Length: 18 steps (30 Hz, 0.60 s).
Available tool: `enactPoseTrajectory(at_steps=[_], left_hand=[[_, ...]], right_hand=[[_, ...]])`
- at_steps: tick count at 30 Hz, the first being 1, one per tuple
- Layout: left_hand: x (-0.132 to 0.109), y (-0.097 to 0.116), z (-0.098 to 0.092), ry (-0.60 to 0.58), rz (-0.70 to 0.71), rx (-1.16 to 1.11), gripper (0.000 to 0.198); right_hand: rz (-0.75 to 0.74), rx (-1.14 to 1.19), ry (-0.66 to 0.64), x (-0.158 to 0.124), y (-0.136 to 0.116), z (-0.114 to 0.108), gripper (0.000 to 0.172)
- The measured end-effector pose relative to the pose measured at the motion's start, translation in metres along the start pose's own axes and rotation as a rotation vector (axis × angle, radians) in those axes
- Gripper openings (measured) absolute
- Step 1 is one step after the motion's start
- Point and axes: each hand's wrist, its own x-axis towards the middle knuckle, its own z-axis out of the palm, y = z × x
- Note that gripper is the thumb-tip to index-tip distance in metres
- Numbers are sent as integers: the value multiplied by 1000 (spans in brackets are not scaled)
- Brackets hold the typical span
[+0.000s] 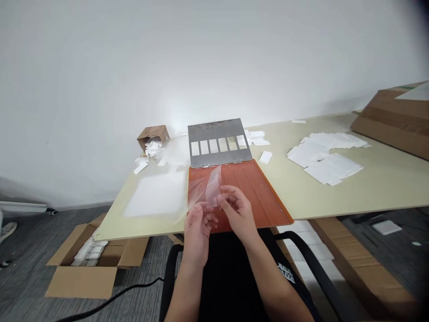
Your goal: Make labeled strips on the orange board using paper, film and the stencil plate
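Thin clear plastic film [213, 183] is stretched between my hands above an orange-red board [241, 179]. My left hand [197, 223] pinches the film near its lower left edge. With thumb and index finger closed, my right hand [238, 210] grips the film's right side; its other fingers are curled. Hinged to the board's far edge, a grey metal plate [214, 127] with several rectangular openings stands raised. A stack of translucent sheets [156, 194] lies left of the board, partly overlapping it.
A small cardboard box [156, 132] spills white pieces at the back left. White sheets [330, 156] lie on the table [385, 188] at right, before a large carton [395, 116]. Below are an open box [82, 281] and a long carton [362, 264]; chair armrests [311, 264] flank me.
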Motion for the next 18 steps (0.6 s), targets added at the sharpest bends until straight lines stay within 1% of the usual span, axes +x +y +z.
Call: enactPoseTrajectory(at_steps=[2,6,7,9,11,14,18], left_hand=[[6,2,4,43,44,-39,33],[10,-2,8,76,163,66,29],[10,-3,9,70,190,95,28],[10,-5,10,47,225,129,26],[9,-6,12,23,218,135,25],[8,-4,16,18,181,120,24],[6,-3,18,-17,187,146,22]], right_hand=[[-51,-132,2,-2,-2,-4,26],[-305,-557,177,-9,-12,-7,21],[-363,-618,187,-11,-14,-7,18],[-445,-664,149,-15,-20,-7,15],[-497,-683,130,-18,-23,-7,14],[-530,-727,161,-19,-25,-10,17],[-549,-742,130,-19,-25,-15,16]])
